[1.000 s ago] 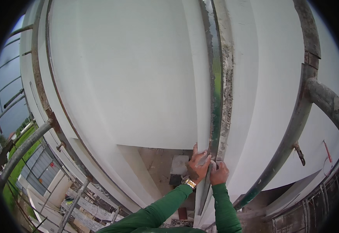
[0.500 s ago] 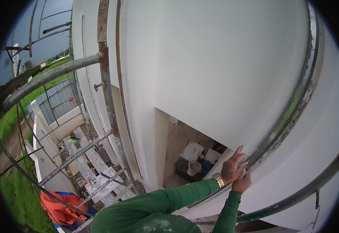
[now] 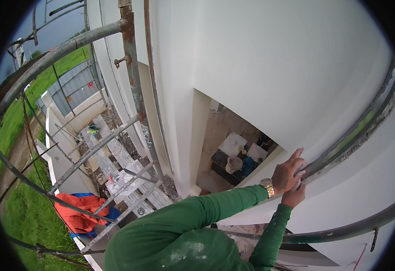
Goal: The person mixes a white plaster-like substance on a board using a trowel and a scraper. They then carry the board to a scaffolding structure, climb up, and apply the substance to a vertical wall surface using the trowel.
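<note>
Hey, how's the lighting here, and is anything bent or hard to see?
Head view: soft light on the white wall, no hard shadows there; dimmer inside the wall opening; fisheye bends the scaffold pipe at upper left, corners go black; left hand reasonably clear.

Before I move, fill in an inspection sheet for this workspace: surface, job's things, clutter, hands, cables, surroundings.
Surface: smooth white wall, with an opening showing a room below.
Job's things: narrow dark-edged strip along the wall at right, rough along its outer side.
Clutter: planks and bucket on the ground below; orange-red cloth at lower left.
Hands: left hand and right hand close together at the strip's lower end; anything held is unclear.
Cables: thin red line at lower right; cannot tell whether it is a cable.
Surroundings: scaffold pipes, grey metal fence, grass.
</note>
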### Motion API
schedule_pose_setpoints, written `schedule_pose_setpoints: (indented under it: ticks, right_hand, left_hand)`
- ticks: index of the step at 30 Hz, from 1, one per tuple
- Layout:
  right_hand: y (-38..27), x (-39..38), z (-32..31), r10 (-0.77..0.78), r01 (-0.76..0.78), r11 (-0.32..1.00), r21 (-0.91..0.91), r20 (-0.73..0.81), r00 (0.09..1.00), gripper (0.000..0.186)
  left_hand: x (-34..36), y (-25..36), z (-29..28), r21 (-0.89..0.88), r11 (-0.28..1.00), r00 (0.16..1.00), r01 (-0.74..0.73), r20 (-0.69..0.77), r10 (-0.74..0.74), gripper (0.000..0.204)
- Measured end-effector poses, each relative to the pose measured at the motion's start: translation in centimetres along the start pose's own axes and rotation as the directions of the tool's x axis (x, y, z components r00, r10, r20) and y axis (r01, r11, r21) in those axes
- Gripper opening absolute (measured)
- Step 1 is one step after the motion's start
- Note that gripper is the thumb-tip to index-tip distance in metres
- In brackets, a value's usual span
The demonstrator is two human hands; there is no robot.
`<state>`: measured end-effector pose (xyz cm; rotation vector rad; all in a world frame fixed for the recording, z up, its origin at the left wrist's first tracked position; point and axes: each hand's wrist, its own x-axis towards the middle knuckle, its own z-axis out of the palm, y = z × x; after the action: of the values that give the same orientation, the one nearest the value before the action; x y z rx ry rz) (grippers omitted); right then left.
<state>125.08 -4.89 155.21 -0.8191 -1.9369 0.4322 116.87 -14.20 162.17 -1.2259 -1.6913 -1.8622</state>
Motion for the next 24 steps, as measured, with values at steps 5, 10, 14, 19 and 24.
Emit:
schedule_pose_setpoints:
  ticks: [5,10,14,19,24]
  right_hand:
    - [0.2,-0.8,0.0,0.039,-0.039,0.999,-0.005,0.054,0.998,0.032]
    - [1.3,-1.0,0.3,0.028,-0.021,0.998,-0.067,0.104,0.994,0.030]
    - [1.4,-0.7,-0.7,0.034,-0.012,0.996,-0.093,0.240,0.970,0.030]
    - [4.5,-8.1,-0.8,-0.035,0.023,0.997,0.076,0.160,0.987,0.025]
    - [14.6,-24.0,-3.6,0.104,-0.319,0.939,0.130,0.777,0.621,0.020]
  left_hand:
    - [-0.2,-0.7,0.3,0.000,1.000,1.000,0.010,0.001,-0.010,0.030]
    - [-0.2,-0.3,-0.5,-0.025,0.989,0.981,0.146,0.130,-0.142,0.030]
    - [-0.4,0.0,-2.1,-0.025,0.987,0.963,0.161,0.225,-0.151,0.041]
    - [-10.9,-4.9,-5.8,0.231,0.971,0.872,0.066,0.460,-0.169,0.057]
    - [-35.5,-11.9,-20.2,0.603,0.648,0.350,0.466,0.547,-0.760,0.081]
